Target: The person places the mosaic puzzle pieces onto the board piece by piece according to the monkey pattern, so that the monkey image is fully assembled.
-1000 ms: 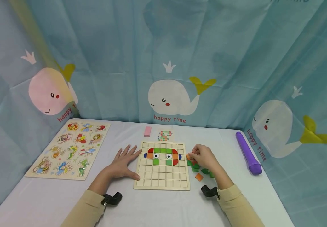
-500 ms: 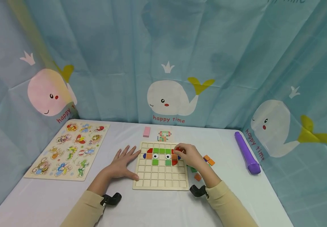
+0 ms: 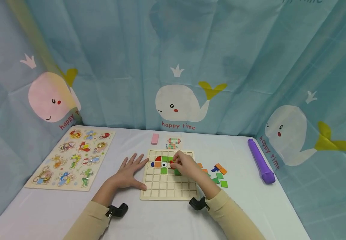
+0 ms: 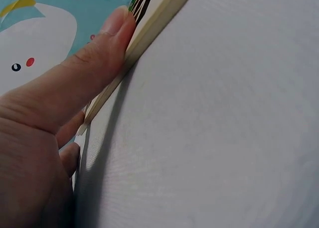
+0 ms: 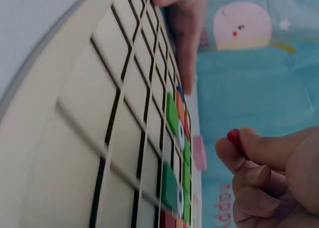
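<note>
A wooden grid board [image 3: 167, 195] lies on the table, with several coloured tiles forming part of a face with a round eye tile [image 3: 164, 164]. My left hand [image 3: 127, 176] rests at the board's left side with fingers spread; in the left wrist view its thumb [image 4: 102, 51] touches the board's edge. Above the board's upper middle, my right hand [image 3: 188, 167] pinches a small red tile [image 5: 234, 137] between thumb and forefinger. That hand hides the face's right part in the head view. The red tile is apart from the board in the right wrist view.
Loose orange [image 3: 223, 171], green [image 3: 224, 184] and blue pieces lie right of the board. Behind it are a pattern card [image 3: 173, 143] and a pink block [image 3: 155, 139]. An insect puzzle board [image 3: 71, 160] sits left, a purple stick with a knobbed end [image 3: 261, 161] right.
My right hand has gone from the loose pieces leftward over the board, carrying the red tile. Loose pieces it covered now show. My left hand has stayed at the board's side.
</note>
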`<move>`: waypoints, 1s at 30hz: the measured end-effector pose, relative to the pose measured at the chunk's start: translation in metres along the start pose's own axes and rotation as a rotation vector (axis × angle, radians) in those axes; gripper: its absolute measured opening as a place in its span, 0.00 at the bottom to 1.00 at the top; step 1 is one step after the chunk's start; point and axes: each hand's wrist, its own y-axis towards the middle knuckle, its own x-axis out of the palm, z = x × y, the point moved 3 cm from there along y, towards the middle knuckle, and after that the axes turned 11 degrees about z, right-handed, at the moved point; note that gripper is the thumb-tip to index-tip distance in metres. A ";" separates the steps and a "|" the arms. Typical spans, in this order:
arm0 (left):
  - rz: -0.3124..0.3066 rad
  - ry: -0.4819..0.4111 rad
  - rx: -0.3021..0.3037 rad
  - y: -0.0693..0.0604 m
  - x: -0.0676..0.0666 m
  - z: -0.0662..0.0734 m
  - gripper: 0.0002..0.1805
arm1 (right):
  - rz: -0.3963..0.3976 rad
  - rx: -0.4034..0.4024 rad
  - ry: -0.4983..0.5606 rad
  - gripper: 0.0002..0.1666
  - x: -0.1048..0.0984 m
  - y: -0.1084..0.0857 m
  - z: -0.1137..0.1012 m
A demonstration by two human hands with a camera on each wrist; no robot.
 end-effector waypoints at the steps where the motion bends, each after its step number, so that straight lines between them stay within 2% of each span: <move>1: -0.001 0.003 -0.002 0.000 0.000 0.000 0.71 | 0.005 0.005 -0.001 0.09 0.003 0.001 -0.003; 10: -0.022 -0.005 -0.001 -0.001 0.001 0.000 0.71 | 0.034 0.051 -0.027 0.07 0.029 0.007 -0.012; 21: -0.013 -0.004 0.007 -0.003 0.000 -0.001 0.71 | 0.041 0.073 -0.073 0.07 0.047 0.017 -0.015; 30: -0.010 -0.004 0.039 -0.003 -0.005 0.003 0.69 | 0.056 -0.011 -0.226 0.08 0.057 0.021 -0.016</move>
